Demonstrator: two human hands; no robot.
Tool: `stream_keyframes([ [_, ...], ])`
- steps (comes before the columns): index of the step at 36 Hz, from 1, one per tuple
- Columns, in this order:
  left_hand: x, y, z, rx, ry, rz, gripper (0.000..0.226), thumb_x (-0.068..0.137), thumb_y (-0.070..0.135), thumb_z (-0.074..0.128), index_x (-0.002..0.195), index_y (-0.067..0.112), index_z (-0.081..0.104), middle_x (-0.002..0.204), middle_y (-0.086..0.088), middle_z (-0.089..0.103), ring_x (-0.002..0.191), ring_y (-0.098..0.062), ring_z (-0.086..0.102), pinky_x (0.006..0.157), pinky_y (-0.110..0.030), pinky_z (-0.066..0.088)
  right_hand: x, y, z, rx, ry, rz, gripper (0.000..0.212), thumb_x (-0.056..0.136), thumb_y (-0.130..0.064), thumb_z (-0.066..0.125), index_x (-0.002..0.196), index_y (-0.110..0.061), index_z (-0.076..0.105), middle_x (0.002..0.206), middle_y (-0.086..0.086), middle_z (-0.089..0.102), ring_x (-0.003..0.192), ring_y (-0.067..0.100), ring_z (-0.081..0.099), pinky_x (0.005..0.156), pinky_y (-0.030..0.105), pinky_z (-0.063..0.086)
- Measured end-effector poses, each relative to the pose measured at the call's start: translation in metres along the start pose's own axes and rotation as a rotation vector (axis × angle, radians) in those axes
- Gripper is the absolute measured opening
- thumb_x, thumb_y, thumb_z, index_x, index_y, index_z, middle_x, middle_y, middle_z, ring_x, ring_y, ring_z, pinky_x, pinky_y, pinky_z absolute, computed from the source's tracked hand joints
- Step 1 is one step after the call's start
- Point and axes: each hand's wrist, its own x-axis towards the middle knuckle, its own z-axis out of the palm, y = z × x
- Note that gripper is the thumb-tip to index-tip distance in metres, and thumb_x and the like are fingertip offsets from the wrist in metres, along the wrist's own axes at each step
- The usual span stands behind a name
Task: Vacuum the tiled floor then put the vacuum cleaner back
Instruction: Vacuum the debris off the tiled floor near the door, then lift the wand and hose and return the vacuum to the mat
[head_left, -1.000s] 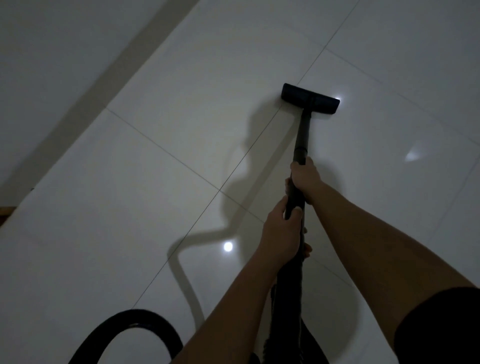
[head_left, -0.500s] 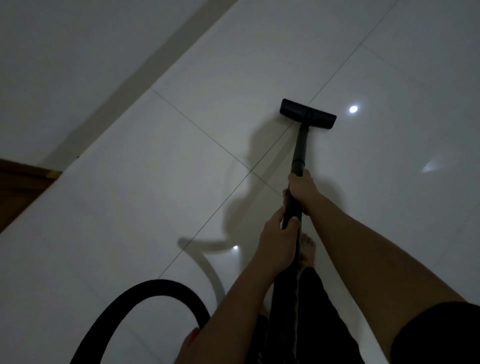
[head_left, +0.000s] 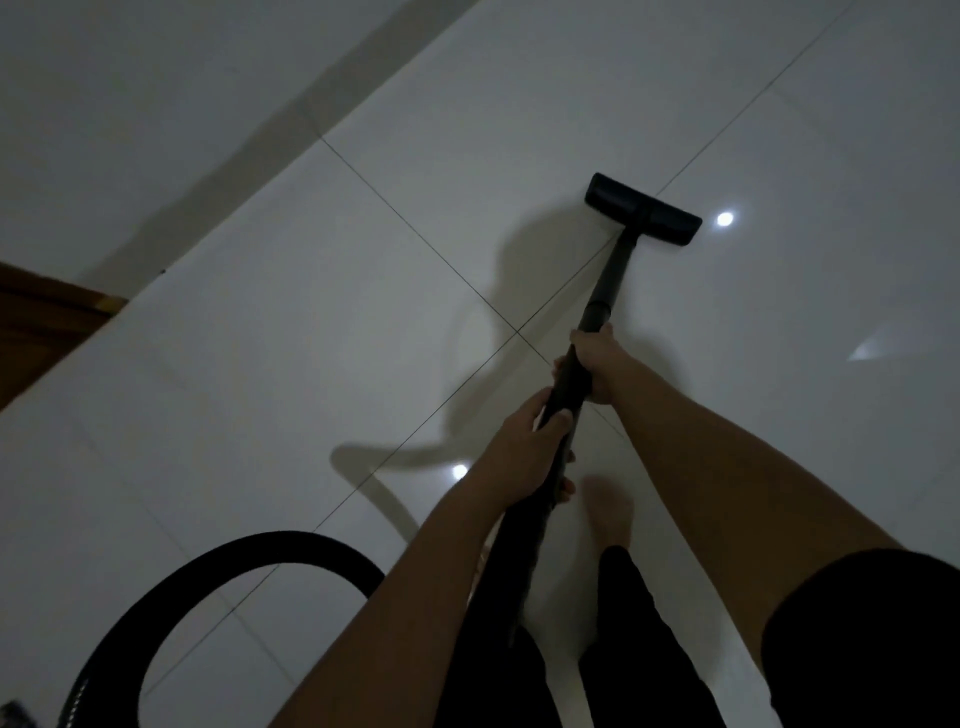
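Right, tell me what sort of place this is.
Probably a room in a home: a glossy tiled floor meets a plain wall, wooden trim shows at the left, and a bare foot stands beside the vacuum wand.

floor tiles (head_left: 291, 364): glossy, smooth | floor head (head_left: 643, 216): matt black plastic | door frame (head_left: 36, 332): wood

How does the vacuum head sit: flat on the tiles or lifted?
Flat, it seems: the head lies on the tile with no gap showing beneath, and the wand slants up from it.
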Motion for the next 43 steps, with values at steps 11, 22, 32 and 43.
stream_keyframes([
  [11,0.009,0.012,-0.032,0.215,0.024,-0.063,0.069,0.088,0.007,0.063,0.147,0.021,0.03,0.104,-0.007,0.056,0.058,-0.013,0.063,0.057,-0.023,0.057,-0.006,0.005,-0.003,-0.054,-0.165,-0.1,0.05,0.101,-0.015,0.043,0.148,-0.015,0.025,0.13,0.019,0.05,0.106,0.03,0.056,0.077,0.038,0.054],
  [22,-0.005,0.041,-0.097,0.803,0.399,0.011,0.034,0.092,0.021,0.059,0.125,0.013,0.06,0.114,-0.015,0.066,0.1,-0.03,0.062,0.085,-0.037,0.051,-0.021,0.035,0.013,-0.878,-0.344,-1.05,0.052,0.095,-0.003,0.051,0.145,-0.012,0.04,0.149,0.019,0.034,0.138,0.029,0.034,0.114,0.035,0.031],
  [32,-0.009,0.048,-0.097,1.029,0.633,-0.008,0.027,0.097,0.027,0.047,0.118,0.016,0.062,0.105,-0.007,0.068,0.094,-0.025,0.062,0.068,-0.03,0.04,-0.013,-0.012,0.06,-1.044,-0.58,-1.35,0.048,0.084,-0.012,0.066,0.13,-0.003,0.058,0.117,0.014,0.062,0.107,0.03,0.058,0.098,0.046,0.046],
  [43,-0.03,0.013,-0.001,-0.116,1.485,0.368,0.052,0.096,0.009,0.05,0.145,0.014,0.033,0.145,-0.002,0.035,0.129,-0.003,0.037,0.099,0.005,0.023,-0.009,-0.025,0.066,-1.153,-0.636,-1.411,0.049,0.082,-0.016,0.072,0.129,-0.011,0.06,0.112,0.01,0.064,0.1,0.028,0.058,0.091,0.04,0.048],
])
